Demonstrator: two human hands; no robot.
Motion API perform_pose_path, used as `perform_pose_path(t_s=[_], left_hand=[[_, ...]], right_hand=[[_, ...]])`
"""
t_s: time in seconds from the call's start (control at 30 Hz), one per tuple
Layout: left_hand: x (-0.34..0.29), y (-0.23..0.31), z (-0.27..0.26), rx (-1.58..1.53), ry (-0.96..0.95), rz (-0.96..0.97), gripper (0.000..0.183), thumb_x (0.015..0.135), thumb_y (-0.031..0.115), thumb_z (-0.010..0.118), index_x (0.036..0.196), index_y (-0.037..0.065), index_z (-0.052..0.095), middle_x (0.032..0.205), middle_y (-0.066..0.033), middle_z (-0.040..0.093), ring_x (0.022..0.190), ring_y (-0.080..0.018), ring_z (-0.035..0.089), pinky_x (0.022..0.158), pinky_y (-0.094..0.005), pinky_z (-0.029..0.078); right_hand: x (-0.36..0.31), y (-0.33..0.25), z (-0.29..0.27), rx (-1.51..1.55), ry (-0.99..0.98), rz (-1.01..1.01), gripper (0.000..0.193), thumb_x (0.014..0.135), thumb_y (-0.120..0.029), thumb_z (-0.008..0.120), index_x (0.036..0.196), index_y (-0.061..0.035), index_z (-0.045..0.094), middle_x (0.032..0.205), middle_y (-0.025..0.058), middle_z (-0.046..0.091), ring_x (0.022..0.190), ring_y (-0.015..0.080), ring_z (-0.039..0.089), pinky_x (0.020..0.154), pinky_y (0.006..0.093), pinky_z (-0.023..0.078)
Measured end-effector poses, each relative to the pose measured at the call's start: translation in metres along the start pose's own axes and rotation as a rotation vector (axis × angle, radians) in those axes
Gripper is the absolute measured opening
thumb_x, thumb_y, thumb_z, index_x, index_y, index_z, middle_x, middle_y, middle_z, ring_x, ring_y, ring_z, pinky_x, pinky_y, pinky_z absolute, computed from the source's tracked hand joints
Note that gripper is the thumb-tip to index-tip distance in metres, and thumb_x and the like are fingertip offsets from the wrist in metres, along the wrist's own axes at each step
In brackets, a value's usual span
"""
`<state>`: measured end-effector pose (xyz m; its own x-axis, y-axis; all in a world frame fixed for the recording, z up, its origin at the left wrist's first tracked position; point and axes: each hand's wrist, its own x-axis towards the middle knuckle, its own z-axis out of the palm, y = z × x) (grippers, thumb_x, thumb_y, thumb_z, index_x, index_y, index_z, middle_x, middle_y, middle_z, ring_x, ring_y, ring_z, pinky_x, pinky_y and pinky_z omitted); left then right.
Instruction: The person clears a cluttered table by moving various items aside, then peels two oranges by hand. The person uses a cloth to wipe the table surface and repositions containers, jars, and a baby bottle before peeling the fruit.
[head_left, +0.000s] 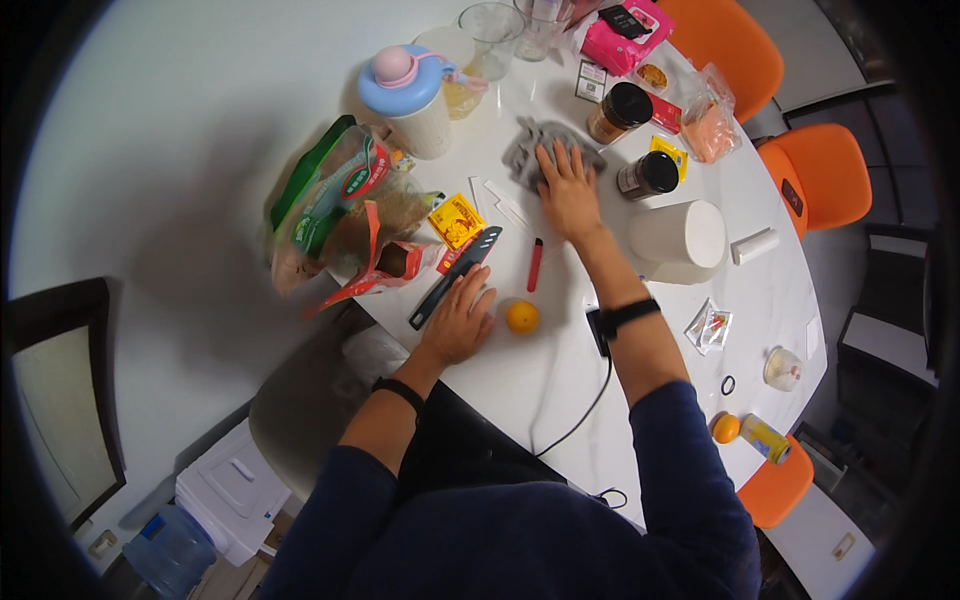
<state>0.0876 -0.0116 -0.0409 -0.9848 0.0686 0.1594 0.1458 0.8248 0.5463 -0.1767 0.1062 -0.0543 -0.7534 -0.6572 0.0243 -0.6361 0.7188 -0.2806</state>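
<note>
One grey cloth [524, 157]: crumpled, blurred, on the white table [560, 370] beneath our right hand [570, 192], its fingers spread.
Left hand [460, 318]: palm down, fingers loosely apart, beside one dark knife [452, 280]; contact we cannot tell.
Oranges [522, 317]: two.
Black-lidded jars [648, 175]: two, right of the cloth.
Table edge: just below our left hand; white surface shows between nearer orange and right forearm.
</note>
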Motion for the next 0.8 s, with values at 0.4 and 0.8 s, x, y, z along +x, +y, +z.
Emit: perform_pose_path(t_s=[0.4, 0.8], left_hand=[[-0.001, -0.006, 0.003, -0.076, 0.045, 0.006, 0.046, 0.081, 0.008, 0.067, 0.121, 0.002, 0.045, 0.148, -0.0225, 0.032, 0.139, -0.0417, 0.032, 0.113, -0.0536, 0.03], [-0.001, 0.001, 0.001, 0.036, 0.014, -0.003, 0.042, 0.09, 0.012, 0.058, 0.127, 0.0, 0.042, 0.151, -0.023, 0.027, 0.141, -0.0416, 0.027, 0.116, -0.052, 0.022]], right_hand=[[0.077, 0.001, 0.004, -0.144, -0.047, -0.005, 0.057, 0.095, -0.014, 0.046, 0.15, -0.019, 0.034, 0.158, 0.0136, 0.027, 0.144, 0.0364, 0.028, 0.114, 0.0508, 0.028], [-0.123, -0.007, -0.113, 0.295, 0.227, -0.053, 0.054, 0.076, 0.014, 0.048, 0.126, -0.0043, 0.058, 0.134, 0.0197, 0.054, 0.121, 0.0387, 0.052, 0.102, 0.0434, 0.045]])
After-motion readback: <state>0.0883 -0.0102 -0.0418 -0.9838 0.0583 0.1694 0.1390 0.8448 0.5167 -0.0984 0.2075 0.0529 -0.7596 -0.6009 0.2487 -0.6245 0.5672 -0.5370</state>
